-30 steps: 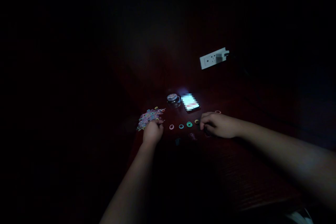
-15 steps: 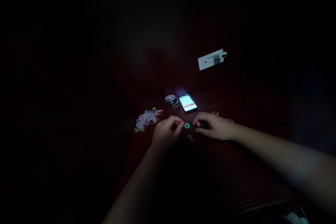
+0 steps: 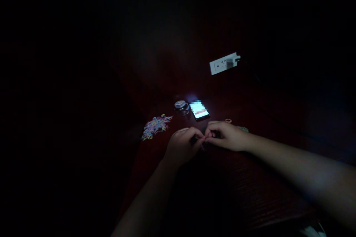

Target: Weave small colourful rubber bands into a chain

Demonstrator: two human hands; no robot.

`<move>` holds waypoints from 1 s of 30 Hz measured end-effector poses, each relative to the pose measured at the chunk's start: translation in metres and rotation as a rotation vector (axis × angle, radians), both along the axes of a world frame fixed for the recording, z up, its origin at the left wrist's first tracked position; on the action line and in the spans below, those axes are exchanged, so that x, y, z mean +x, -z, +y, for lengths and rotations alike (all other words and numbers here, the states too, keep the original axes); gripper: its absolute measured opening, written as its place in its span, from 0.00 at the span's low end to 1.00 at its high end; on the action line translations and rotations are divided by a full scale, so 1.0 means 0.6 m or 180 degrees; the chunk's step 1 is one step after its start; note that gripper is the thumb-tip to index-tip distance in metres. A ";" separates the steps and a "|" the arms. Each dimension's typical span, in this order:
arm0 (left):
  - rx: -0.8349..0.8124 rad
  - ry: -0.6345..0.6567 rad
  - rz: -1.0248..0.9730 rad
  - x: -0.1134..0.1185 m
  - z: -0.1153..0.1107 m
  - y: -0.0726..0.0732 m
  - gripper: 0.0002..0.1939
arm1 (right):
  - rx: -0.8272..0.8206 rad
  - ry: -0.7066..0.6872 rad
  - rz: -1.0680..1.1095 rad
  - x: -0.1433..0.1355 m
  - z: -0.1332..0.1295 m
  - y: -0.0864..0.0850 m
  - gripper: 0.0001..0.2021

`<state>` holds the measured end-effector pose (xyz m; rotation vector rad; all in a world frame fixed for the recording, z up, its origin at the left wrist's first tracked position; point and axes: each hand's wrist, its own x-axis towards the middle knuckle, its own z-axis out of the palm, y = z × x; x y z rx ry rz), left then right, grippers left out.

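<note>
My left hand (image 3: 185, 144) and my right hand (image 3: 226, 135) meet fingertip to fingertip over the dark red table, both pinched closed. Whatever sits between the fingertips is too small and dim to make out. Just below them, partly covered, lie faint purple strands (image 3: 203, 147). The green ring seen earlier is hidden now. To the left of my left hand spreads a pile of small coloured rubber bands (image 3: 155, 126). Beyond my right hand lie an orange ring (image 3: 228, 120) and some greenish bands (image 3: 243, 129), partly behind the wrist.
A lidded clear jar (image 3: 181, 108) stands beyond the hands, beside a lit phone (image 3: 200, 113) lying face up. Farther back is a white socket panel (image 3: 222, 63) with a plug in it and a dark cable trailing right. The surroundings are very dark.
My left hand has moved right, so its fingertips now meet those of my right hand. The right hand has closed into a pinch. The green ring between them has gone out of sight.
</note>
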<state>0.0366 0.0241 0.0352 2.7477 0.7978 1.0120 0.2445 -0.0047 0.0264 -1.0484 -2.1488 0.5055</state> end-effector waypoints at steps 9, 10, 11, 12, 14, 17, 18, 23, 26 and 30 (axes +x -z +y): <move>-0.0035 -0.0038 -0.0088 0.001 0.000 0.000 0.03 | 0.0054 -0.0081 0.0019 -0.001 -0.004 -0.004 0.07; -0.0044 -0.0027 -0.0074 0.001 0.000 0.000 0.03 | 0.0060 -0.0059 0.0011 -0.001 -0.003 -0.004 0.06; -0.0055 -0.0009 -0.0057 0.000 0.000 0.001 0.03 | 0.0070 -0.0033 0.0005 0.000 -0.002 -0.004 0.06; -0.0067 0.0003 -0.0050 0.000 0.000 0.001 0.04 | 0.0075 -0.0009 -0.0001 0.000 -0.002 -0.003 0.06; -0.0082 0.0017 -0.0043 -0.001 0.001 0.001 0.04 | 0.0075 0.0020 -0.0003 0.000 -0.001 -0.003 0.06; -0.0083 0.0046 -0.0019 -0.002 0.000 0.000 0.04 | 0.0044 0.0022 0.0019 0.000 -0.002 -0.002 0.05; -0.0083 0.0059 -0.0008 -0.002 0.000 0.000 0.05 | 0.0038 0.0022 0.0027 0.000 -0.002 -0.002 0.05; -0.0084 0.0122 -0.0021 -0.002 0.000 -0.001 0.06 | 0.0131 0.0059 0.0074 -0.001 -0.002 -0.003 0.05; -0.0088 0.0158 -0.0008 -0.002 0.000 0.000 0.06 | 0.0188 0.0082 0.0097 -0.002 -0.002 -0.005 0.05; -0.0084 0.0205 0.0007 -0.002 0.000 -0.002 0.07 | 0.0193 0.0102 0.0078 -0.002 -0.003 -0.005 0.05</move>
